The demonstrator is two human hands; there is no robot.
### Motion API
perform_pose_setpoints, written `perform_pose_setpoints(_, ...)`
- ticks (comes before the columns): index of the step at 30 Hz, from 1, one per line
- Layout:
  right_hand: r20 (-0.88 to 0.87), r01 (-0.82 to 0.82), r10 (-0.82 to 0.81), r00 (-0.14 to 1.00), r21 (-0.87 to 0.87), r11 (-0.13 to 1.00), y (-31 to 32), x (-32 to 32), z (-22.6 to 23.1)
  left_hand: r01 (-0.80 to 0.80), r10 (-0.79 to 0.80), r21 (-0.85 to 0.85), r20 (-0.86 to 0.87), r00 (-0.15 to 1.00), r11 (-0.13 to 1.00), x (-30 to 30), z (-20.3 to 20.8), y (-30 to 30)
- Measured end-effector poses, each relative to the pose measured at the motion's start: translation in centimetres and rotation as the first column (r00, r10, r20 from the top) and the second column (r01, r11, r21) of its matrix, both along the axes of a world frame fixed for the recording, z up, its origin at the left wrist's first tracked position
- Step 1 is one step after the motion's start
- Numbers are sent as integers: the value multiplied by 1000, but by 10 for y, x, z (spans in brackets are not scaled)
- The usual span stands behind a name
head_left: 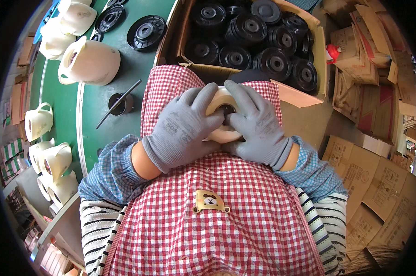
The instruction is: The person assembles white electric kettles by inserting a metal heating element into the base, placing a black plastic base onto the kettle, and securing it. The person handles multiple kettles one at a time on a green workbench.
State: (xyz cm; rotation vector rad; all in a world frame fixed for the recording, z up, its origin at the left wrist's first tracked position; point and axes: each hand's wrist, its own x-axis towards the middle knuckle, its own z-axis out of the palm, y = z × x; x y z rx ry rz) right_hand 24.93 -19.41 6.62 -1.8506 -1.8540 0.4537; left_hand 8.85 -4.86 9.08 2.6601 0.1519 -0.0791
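Both my hands wear grey gloves and hold a cream, round plastic piece point(226, 135) with a dark round opening, in front of my apron. From the left my left hand point(182, 126) curls around its side, thumb at the opening. Opposite it, my right hand point(258, 124) grips the other side, its thumb also at the opening and its fingers over the far edge. The piece matches the cream jugs on the bench in colour. My hands cover most of it, so I cannot tell whether it has a handle.
On the green bench point(63, 110) at left stand several cream jugs point(95, 62), black round bases point(146, 33) and a dark cup point(120, 105) with a thin rod across it. Ahead, a cardboard box point(318, 55) holds stacked black bases. Flattened cartons point(378, 184) lie at right.
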Motion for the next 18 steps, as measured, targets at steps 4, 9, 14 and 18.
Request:
perform_pose_setpoints(4,-62,9,-5,998,61,998,2,0,-10,10,-11,-33,-32,999,999,5,-6,3)
perform_pose_setpoints(9,-50,16,-12,999,77,997,7,0,-22,-8,5,-61,-45,999,998,9,-15,9)
perform_pose_setpoints(14,-98,50,-44,994,59,997,8,16,-25,39,-26,-153,86,996,988,12,-19,23)
perform_pose_setpoints(18,-264,83,-88,961,-29,996,9,20,-18,-113,263,-849,32,964,516,-22,-39,47)
